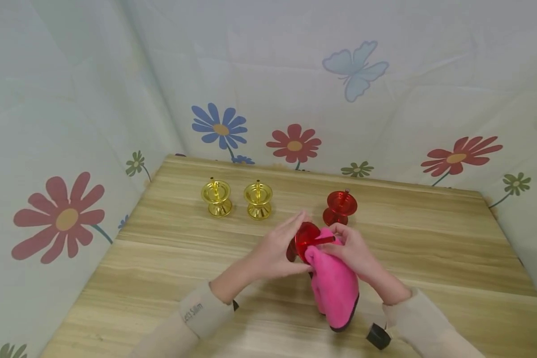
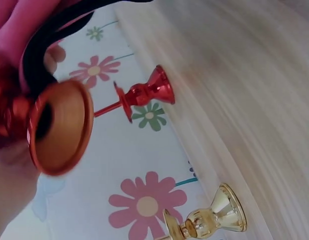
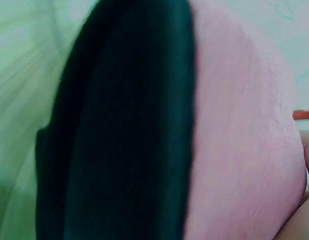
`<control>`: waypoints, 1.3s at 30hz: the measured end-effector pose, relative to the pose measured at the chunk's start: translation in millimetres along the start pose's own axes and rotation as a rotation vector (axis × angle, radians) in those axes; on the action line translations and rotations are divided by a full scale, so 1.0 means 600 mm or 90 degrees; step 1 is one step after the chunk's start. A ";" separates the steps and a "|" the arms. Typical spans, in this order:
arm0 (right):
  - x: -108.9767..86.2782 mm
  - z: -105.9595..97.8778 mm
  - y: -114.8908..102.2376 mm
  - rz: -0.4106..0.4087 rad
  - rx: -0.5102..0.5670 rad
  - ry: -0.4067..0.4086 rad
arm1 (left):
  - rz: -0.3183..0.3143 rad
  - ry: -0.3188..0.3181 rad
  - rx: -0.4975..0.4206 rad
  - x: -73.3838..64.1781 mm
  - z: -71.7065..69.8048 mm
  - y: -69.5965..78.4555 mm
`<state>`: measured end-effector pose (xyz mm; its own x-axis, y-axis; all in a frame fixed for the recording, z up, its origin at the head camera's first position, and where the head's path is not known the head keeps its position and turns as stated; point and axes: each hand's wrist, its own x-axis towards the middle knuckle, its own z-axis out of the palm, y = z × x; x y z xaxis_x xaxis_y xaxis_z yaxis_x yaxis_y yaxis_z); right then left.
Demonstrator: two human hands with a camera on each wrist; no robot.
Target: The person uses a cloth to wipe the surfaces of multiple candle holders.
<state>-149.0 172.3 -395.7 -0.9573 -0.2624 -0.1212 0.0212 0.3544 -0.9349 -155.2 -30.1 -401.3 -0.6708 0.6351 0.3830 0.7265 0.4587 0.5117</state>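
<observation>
My left hand (image 1: 273, 253) grips a shiny red candle holder (image 1: 305, 236), tilted so its dish and central stem lean to the right. In the left wrist view its hollow flared base (image 2: 69, 131) faces the camera. A pink cloth with a black edge (image 1: 335, 288) is pinched by my right hand (image 1: 352, 251) and lies against the dish beside the stem. The cloth (image 3: 239, 120) fills most of the right wrist view and hides much of that hand. Just beyond my right hand, a second red candle holder (image 1: 340, 206) stands upright.
Two gold candle holders, one on the left (image 1: 217, 199) and one beside it (image 1: 258, 200), stand upright on the wooden table (image 1: 170, 258). A flowered curtain (image 1: 259, 74) hangs behind and to the left. A small black object (image 1: 378, 336) is near the right cuff.
</observation>
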 end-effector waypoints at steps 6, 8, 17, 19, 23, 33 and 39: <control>0.000 -0.008 0.006 -0.053 -0.063 -0.038 | -0.084 -0.112 -0.148 0.000 -0.010 -0.007; 0.000 -0.009 0.006 -0.034 -0.054 -0.023 | -0.119 -0.080 -0.184 -0.002 -0.007 -0.010; 0.001 -0.003 0.001 0.049 0.029 0.061 | 0.012 0.066 0.007 -0.015 0.024 -0.012; 0.002 0.000 0.002 0.054 0.050 0.063 | 0.024 0.063 0.038 -0.014 0.026 -0.010; 0.004 0.006 0.003 0.051 0.064 0.055 | 0.024 0.092 0.055 -0.011 0.027 -0.005; 0.005 0.003 0.002 -0.019 -0.054 0.050 | -0.029 0.069 -0.035 -0.009 0.010 0.001; 0.006 -0.004 0.002 -0.101 -0.127 0.027 | -0.087 -0.026 -0.170 -0.008 -0.002 -0.002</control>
<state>-153.2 174.0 -396.2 -0.9555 -0.2923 0.0399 -0.1835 0.4830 -0.8562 -153.2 -34.6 -402.7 -0.7488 0.6058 0.2689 0.5620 0.3652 0.7422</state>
